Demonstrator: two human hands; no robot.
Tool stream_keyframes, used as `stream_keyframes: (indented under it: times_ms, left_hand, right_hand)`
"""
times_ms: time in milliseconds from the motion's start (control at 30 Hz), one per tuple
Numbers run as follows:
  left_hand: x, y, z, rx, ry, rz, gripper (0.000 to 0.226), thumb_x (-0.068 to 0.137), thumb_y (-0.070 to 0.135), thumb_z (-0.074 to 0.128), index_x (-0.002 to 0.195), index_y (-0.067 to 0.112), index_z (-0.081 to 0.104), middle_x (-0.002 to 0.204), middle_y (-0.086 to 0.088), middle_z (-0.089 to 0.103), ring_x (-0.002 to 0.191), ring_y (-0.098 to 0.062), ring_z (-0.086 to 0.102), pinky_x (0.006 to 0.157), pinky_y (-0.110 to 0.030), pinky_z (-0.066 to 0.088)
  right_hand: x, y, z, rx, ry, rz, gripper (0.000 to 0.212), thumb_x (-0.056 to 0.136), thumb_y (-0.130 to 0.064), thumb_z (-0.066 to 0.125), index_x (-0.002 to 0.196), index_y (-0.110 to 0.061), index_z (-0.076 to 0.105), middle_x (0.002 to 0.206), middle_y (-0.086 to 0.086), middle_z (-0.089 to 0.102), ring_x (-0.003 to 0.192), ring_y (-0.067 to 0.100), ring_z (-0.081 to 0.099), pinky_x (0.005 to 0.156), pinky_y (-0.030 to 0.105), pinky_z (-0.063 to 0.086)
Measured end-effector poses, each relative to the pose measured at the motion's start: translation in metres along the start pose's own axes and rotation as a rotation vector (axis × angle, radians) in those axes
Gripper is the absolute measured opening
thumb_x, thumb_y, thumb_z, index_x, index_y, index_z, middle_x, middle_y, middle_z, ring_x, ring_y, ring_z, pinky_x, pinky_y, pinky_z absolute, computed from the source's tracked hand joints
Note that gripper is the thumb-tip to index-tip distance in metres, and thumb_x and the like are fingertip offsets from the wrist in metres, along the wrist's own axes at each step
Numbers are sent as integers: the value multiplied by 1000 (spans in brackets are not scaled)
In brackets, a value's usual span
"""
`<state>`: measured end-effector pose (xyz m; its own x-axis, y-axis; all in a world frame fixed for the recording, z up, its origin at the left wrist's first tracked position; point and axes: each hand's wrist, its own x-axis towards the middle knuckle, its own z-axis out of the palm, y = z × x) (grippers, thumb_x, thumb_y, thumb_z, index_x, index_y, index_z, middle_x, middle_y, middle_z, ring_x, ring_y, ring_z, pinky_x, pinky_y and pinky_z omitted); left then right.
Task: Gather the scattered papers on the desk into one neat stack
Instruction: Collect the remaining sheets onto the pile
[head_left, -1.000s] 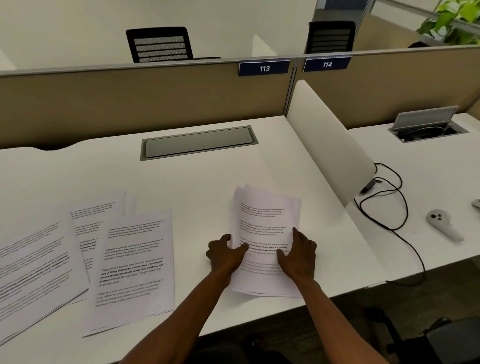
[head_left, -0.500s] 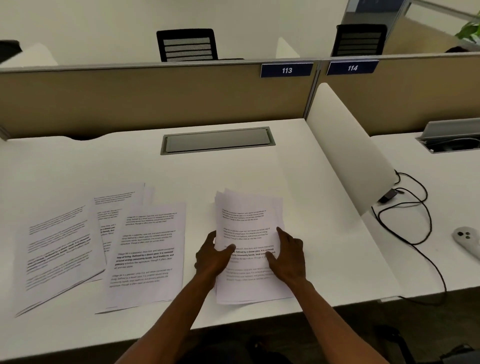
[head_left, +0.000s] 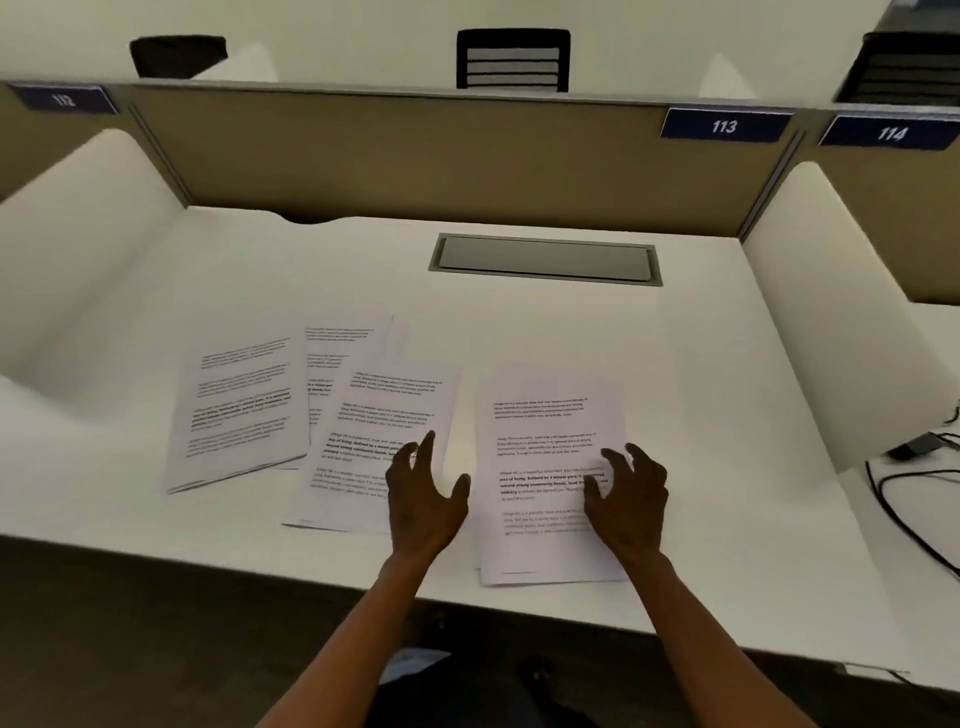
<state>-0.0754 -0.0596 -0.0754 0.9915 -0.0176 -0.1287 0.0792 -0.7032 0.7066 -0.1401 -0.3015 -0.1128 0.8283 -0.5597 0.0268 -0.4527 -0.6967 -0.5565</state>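
A stack of printed papers (head_left: 545, 415) lies near the front edge of the white desk (head_left: 519, 322). My right hand (head_left: 628, 499) hovers over its right side with fingers spread, holding nothing. My left hand (head_left: 423, 493) is open over the gap between the stack and a loose sheet (head_left: 384, 410) to its left, fingertips over that sheet's right edge. Further left lie a partly covered sheet (head_left: 343, 343) and a small pile of papers (head_left: 239, 410), all overlapping.
A grey cable hatch (head_left: 545, 258) is set into the desk at the back. White side dividers (head_left: 841, 312) stand right and left (head_left: 88, 249). A beige partition (head_left: 415, 150) closes the back. Black cables (head_left: 914, 499) lie on the neighbouring desk at right.
Both hands have let go of the stack, which now lies flat. My left hand has moved left toward the loose sheet. The view has swung left.
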Motion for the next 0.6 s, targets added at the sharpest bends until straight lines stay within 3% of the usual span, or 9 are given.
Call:
stream_keyframes:
  times_ms: [167, 300, 367, 467, 600]
  left_hand:
    - [12, -58, -33, 249, 172, -112, 79, 84, 47, 67, 150, 18, 34, 156, -21, 25, 147, -39, 14, 120, -52, 19]
    - [30, -86, -58, 306, 175, -275, 81, 85, 53, 61, 151, 18, 29, 155, -25, 24, 145, -43, 18, 117, -55, 21]
    - [36, -95, -66, 325, 127, -330, 84, 83, 50, 64, 151, 18, 26, 152, -23, 29, 140, -43, 26, 113, -55, 28]
    - [41, -98, -71, 330, 94, -322, 86, 79, 46, 68, 149, 18, 27, 145, -19, 37, 131, -39, 35, 105, -52, 35]
    - [50, -96, -74, 117, 98, -355, 84, 80, 46, 70, 149, 20, 29, 139, -17, 48, 128, -37, 45, 106, -53, 36]
  right_hand:
    - [-18, -41, 17, 135, -25, -158, 42, 82, -28, 70, 123, -20, 63, 135, 5, 54, 126, 25, 46, 105, 41, 41]
    - [-33, -94, 38, 240, -180, -318, 40, 84, -37, 67, 122, -25, 62, 118, -5, 65, 99, 9, 60, 90, 31, 51]
    - [-40, -120, 51, 158, -310, -441, 46, 85, -43, 63, 128, -26, 59, 125, -5, 62, 109, 11, 57, 96, 29, 47]
    - [-46, -149, 72, -111, -550, -566, 60, 88, -49, 55, 142, -25, 45, 148, -2, 45, 135, 16, 39, 110, 32, 34]
    - [-49, -159, 84, -264, -612, -597, 63, 87, -46, 57, 143, -22, 45, 156, -1, 34, 141, 20, 28, 113, 36, 30]
